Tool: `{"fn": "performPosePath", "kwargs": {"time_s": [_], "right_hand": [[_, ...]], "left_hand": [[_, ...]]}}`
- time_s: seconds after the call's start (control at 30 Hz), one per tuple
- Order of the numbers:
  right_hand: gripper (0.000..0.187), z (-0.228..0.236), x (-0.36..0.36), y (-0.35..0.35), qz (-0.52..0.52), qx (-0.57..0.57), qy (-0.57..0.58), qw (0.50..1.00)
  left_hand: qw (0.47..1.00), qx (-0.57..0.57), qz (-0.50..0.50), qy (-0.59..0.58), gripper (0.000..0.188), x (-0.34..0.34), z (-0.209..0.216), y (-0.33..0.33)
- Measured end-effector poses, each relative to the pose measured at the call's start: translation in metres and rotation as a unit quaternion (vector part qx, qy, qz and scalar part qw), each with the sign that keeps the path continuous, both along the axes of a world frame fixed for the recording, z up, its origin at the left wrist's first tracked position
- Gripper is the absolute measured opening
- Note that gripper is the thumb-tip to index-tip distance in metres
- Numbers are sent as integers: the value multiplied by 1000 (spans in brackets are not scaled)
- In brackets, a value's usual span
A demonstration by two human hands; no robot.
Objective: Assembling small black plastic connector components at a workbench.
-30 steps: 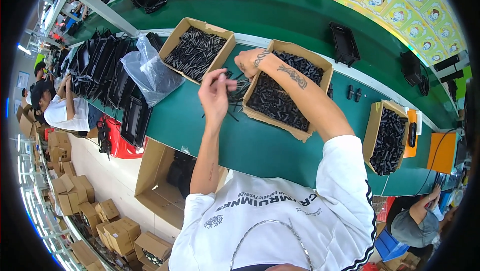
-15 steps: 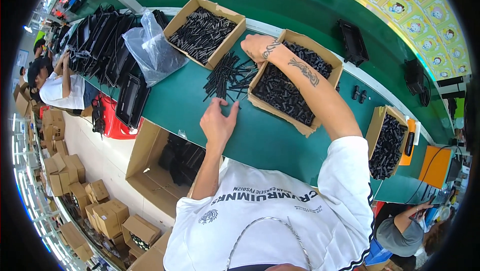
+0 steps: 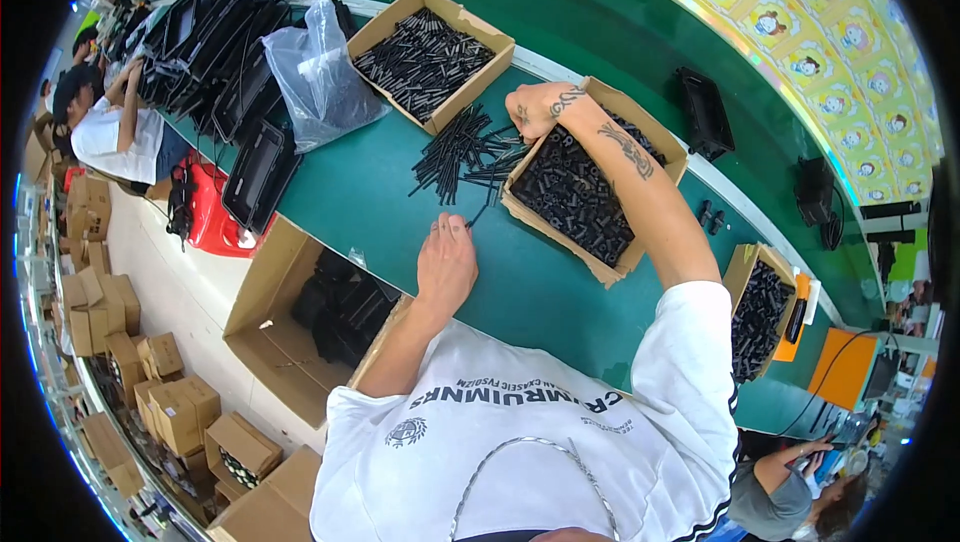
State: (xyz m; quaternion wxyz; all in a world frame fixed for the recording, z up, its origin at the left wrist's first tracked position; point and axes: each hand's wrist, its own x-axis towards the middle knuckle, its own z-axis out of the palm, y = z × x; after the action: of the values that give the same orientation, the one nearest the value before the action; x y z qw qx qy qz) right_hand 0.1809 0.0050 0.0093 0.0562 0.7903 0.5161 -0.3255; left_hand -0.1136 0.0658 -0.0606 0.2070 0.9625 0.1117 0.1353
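The scene is being viewed from a single wide fisheye camera worn on the head, and it is being pointed steeply down over the white printed shirt (image 3: 520,442) at the long green work table (image 3: 340,192). The table is being crossed diagonally from upper left to lower right, with straight edges being bent toward the dark rim. The left hand (image 3: 446,264) and right hand (image 3: 535,110) are being seen close, while stacked brown cardboard cartons (image 3: 130,382) on the floor are being shown far off at the left.
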Motion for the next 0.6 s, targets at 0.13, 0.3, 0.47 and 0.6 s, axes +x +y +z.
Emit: {"fn": "performPosePath", "kwargs": {"time_s": [0.13, 0.3, 0.47, 0.6], "right_hand": [[9, 1, 2, -2, 7, 28, -7, 1000], [15, 4, 5, 3, -7, -9, 36, 999], [16, 6, 17, -19, 1, 124, 68, 990], [15, 33, 4, -36, -157, 224, 187, 944]], "left_hand": [[999, -21, -34, -37, 12, -3, 1, 6], [996, -63, -25, -58, 14, -6, -2, 7], [886, -463, 28, -2, 7, -15, 11, 16], [738, -674, 29, 13, 13, -16, 25, 19]]}}
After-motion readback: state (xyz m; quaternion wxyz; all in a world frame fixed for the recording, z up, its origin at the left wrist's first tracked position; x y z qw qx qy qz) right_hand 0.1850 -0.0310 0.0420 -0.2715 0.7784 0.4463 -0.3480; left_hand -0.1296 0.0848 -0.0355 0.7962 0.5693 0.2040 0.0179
